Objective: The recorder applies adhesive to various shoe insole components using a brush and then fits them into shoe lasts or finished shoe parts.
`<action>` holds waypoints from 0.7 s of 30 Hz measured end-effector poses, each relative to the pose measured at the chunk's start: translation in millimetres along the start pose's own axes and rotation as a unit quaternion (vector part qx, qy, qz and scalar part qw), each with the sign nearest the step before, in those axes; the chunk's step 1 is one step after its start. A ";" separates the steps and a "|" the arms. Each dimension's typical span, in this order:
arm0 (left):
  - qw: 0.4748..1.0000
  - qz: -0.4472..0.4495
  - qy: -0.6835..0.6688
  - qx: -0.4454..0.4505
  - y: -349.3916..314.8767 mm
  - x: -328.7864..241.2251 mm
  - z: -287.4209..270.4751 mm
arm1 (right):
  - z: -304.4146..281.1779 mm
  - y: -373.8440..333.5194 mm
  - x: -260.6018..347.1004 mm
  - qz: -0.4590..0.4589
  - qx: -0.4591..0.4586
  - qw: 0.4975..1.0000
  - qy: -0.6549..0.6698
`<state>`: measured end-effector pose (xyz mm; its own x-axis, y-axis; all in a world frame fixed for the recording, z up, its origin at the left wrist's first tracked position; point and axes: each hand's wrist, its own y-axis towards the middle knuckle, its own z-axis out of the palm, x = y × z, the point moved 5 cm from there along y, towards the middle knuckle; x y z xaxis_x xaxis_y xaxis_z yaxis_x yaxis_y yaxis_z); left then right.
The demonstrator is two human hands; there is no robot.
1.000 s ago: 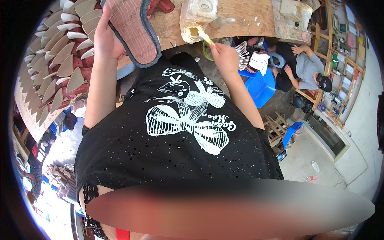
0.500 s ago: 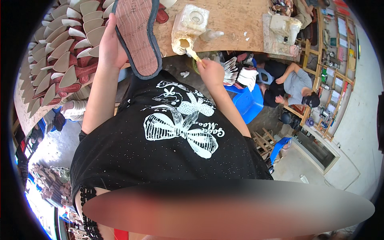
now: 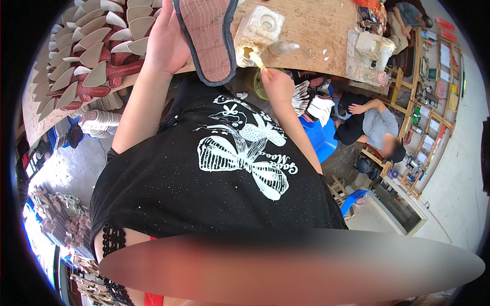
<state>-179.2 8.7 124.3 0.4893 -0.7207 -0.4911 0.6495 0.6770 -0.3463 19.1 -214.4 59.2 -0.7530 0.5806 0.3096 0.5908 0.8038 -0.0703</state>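
My left hand (image 3: 169, 47) holds a shoe sole (image 3: 212, 38) upright, its reddish-brown striped face toward me and a dark grey rim around it. The sole's upper end runs out of view. In my right hand (image 3: 279, 87) is a small glue brush (image 3: 261, 64), pinched by its handle. Its tip sits in the mouth of a white plastic jug (image 3: 265, 21) crusted with yellowish glue, which lies on its side at the table's near edge. A glue-smeared bottle-like piece (image 3: 284, 47) lies right beside the jug.
Rows of red shoe parts with beige pointed tips (image 3: 95, 74) crowd the wooden table (image 3: 316, 33) at the left. A second white jug (image 3: 375, 48) stands farther right. Below are a blue plastic stool (image 3: 321, 137) and stacked pieces. A seated co-worker (image 3: 380, 122) is at the right.
The brush tip has gone from just outside the jug's mouth into it. My left hand still holds the sole, now nearer the jug. The whole view has shifted slightly.
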 end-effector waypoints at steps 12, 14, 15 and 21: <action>0.999 -0.020 -0.027 -0.003 -2.3 -2.7 17.3 | 9.0 -2.5 -3.2 0.036 0.084 0.994 -0.058; 0.999 -0.025 -0.026 -0.005 -0.9 -3.5 20.1 | 7.1 -2.6 -4.5 0.035 0.076 0.996 -0.037; 0.999 -0.028 -0.029 -0.002 0.4 -3.1 21.5 | 5.1 -1.6 -3.0 0.026 0.051 0.998 -0.013; 1.000 -0.028 -0.007 -0.004 6.0 -3.7 28.5 | 3.3 0.9 -0.7 0.052 0.079 0.994 -0.047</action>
<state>-160.6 11.2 146.8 0.4603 -0.7591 -0.4603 0.6713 0.6369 -0.3791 19.2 -213.7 55.8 -0.7185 0.6651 0.2032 0.6194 0.7449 -0.2480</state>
